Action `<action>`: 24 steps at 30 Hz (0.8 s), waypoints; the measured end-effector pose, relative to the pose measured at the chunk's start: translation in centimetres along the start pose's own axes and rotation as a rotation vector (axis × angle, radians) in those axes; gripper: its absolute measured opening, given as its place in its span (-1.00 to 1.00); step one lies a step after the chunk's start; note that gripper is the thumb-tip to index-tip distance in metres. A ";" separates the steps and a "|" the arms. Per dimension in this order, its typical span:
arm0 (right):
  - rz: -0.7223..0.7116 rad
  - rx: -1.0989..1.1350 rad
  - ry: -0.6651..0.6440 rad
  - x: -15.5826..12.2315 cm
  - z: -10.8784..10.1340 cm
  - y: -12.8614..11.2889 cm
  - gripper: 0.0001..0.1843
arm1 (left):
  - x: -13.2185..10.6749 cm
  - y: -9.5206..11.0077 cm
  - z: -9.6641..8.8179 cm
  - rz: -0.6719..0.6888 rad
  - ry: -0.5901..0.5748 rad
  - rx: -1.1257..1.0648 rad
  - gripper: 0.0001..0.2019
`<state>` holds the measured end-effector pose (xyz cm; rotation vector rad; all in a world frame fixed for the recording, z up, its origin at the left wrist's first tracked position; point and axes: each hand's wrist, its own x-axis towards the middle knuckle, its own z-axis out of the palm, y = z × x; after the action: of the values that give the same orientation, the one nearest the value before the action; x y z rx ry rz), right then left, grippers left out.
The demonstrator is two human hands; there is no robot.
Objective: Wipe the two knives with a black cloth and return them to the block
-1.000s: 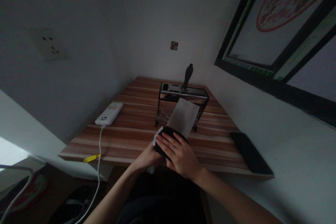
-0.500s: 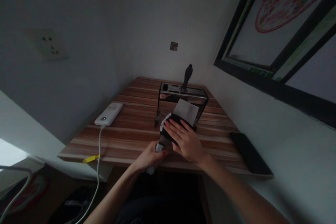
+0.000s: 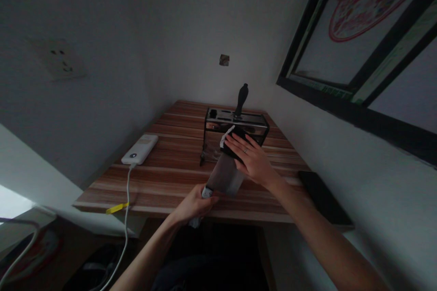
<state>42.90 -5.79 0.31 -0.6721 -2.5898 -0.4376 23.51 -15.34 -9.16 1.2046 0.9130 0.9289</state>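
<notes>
My left hand [image 3: 195, 203] is closed on the pale handle of a broad cleaver [image 3: 223, 175], near the front edge of the wooden table [image 3: 170, 168]. The blade points away from me toward a metal knife rack [image 3: 235, 122]. My right hand [image 3: 252, 159] presses a black cloth [image 3: 234, 137] with a white edge round the blade's far end, just in front of the rack. A black-handled knife [image 3: 241, 97] stands in the rack.
A white power bank [image 3: 140, 149] lies at the table's left with a white cable [image 3: 127, 195] and a yellow tag [image 3: 118, 208] hanging off the front. A flat black device [image 3: 322, 198] lies at the right. Walls close in on both sides; a framed picture [image 3: 368, 32] hangs at the right.
My right hand has slid the black cloth along the blade from near the handle to its far end by the rack. More of the blade now shows. My left hand stayed put.
</notes>
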 end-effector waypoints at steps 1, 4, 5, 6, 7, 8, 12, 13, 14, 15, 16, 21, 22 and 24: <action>-0.002 -0.005 -0.005 0.1 -0.1 0.4 -0.40 | 0.0 0.0 0.0 0.004 -0.008 -0.003 -0.68; -0.006 -0.008 -0.013 0.4 -0.5 1.5 -0.39 | 0.0 0.1 0.0 0.010 -0.026 -0.006 -0.70; -0.010 -0.007 -0.013 0.4 -0.6 1.8 -0.39 | 0.0 0.0 0.0 0.008 -0.030 -0.009 -0.70; -0.014 -0.007 -0.012 0.5 -0.7 2.0 -0.39 | -0.1 0.0 -0.1 0.006 -0.031 -0.014 -0.70; -0.019 -0.008 -0.010 0.6 -0.8 2.2 -0.39 | -0.1 0.0 -0.1 0.006 -0.030 -0.019 -0.71; -0.024 -0.009 -0.011 0.6 -0.9 2.4 -0.39 | -0.1 -0.1 -0.1 0.009 -0.028 -0.020 -0.71; -0.035 -0.020 -0.017 0.6 -1.2 2.5 -0.38 | -0.1 -0.1 -0.1 0.009 -0.019 0.015 -0.70; -0.036 -0.025 -0.017 0.6 -1.2 2.5 -0.39 | -0.1 -0.1 -0.1 0.006 -0.021 0.022 -0.69; -0.036 -0.032 -0.015 0.5 -1.3 2.4 -0.39 | -0.1 -0.1 -0.1 0.004 -0.025 0.027 -0.69; -0.034 -0.038 -0.012 0.3 -1.3 2.3 -0.39 | -0.1 -0.1 -0.1 0.003 -0.029 0.028 -0.68; -0.032 -0.044 -0.009 0.2 -1.3 2.1 -0.40 | -0.1 -0.1 -0.2 0.004 -0.035 0.027 -0.68; -0.026 -0.052 0.004 -0.4 -1.3 1.6 -0.38 | -0.3 -0.1 -0.2 -0.007 -0.045 0.037 -0.66; -0.025 -0.052 0.005 -0.5 -1.4 1.5 -0.38 | -0.3 -0.1 -0.2 -0.012 -0.046 0.040 -0.66; -0.021 -0.051 0.004 -0.6 -1.4 1.0 -0.38 | -0.3 -0.1 -0.2 -0.016 -0.048 0.036 -0.66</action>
<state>44.36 -5.69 1.41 -0.6613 -2.5919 -0.5119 23.20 -15.60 -9.22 1.2437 0.9029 0.8709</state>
